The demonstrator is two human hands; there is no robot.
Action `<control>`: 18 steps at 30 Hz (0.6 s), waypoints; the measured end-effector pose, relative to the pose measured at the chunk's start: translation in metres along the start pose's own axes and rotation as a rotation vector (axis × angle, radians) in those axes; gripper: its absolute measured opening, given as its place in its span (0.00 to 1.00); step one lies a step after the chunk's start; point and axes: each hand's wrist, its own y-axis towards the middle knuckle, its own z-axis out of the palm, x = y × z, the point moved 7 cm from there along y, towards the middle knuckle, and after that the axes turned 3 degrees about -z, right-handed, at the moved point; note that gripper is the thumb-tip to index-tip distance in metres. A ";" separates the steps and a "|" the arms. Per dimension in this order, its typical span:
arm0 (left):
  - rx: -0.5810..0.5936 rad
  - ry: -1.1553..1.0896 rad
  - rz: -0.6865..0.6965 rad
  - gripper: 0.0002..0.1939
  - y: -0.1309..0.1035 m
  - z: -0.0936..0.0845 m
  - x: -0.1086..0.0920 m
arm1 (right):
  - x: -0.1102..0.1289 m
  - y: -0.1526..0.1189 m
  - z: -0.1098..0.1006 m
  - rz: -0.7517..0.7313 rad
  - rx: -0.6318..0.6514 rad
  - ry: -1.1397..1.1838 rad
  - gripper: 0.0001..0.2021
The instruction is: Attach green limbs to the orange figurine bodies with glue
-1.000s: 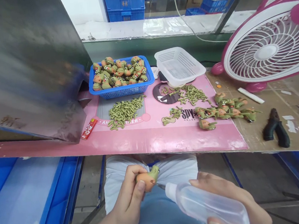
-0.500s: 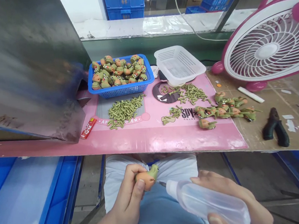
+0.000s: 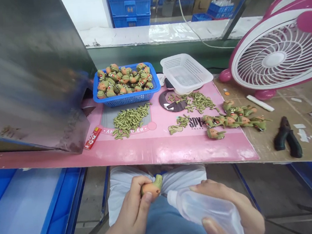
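Lying on the pink mat (image 3: 137, 154), a red packet (image 3: 92, 137) is seen leftmost. Over the lap, by the left hand (image 3: 132, 209), a green-and-orange piece (image 3: 151, 190) is clamped between thumb and fingers. Toward it a translucent bottle (image 3: 202, 204) is pointed; whether its tip touches cannot be told. The bottle is gripped by the right hand (image 3: 240, 202). Beyond, black-handled pliers (image 3: 286, 138) are laid.

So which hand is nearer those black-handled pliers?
Right. In the picture, the right hand, wrapped around a translucent plastic bottle, is below and left of the pliers; the left hand, holding an orange-and-green toy piece, is farther left.
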 end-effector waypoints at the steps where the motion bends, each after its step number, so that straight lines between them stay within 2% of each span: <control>1: -0.064 -0.011 -0.010 0.13 0.001 -0.004 0.000 | -0.004 0.001 0.003 0.009 0.017 0.034 0.10; 3: -0.198 -0.060 -0.045 0.15 0.004 -0.013 0.002 | -0.021 0.001 0.010 0.117 0.045 0.126 0.10; 5: -0.282 -0.150 -0.088 0.16 0.010 -0.022 0.007 | -0.044 -0.003 0.021 0.274 0.068 0.206 0.11; 9: -0.410 -0.358 -0.142 0.17 0.022 -0.048 0.020 | -0.081 -0.003 0.062 0.444 0.189 0.366 0.10; 11: -0.461 -0.429 -0.145 0.18 0.025 -0.060 0.024 | -0.093 0.004 0.086 0.481 0.253 0.411 0.13; 14: -0.497 -0.474 -0.133 0.18 0.027 -0.072 0.027 | -0.104 0.022 0.117 0.462 0.273 0.384 0.15; 18: -0.523 -0.488 -0.139 0.19 0.026 -0.079 0.029 | -0.109 0.039 0.138 0.409 0.321 0.284 0.14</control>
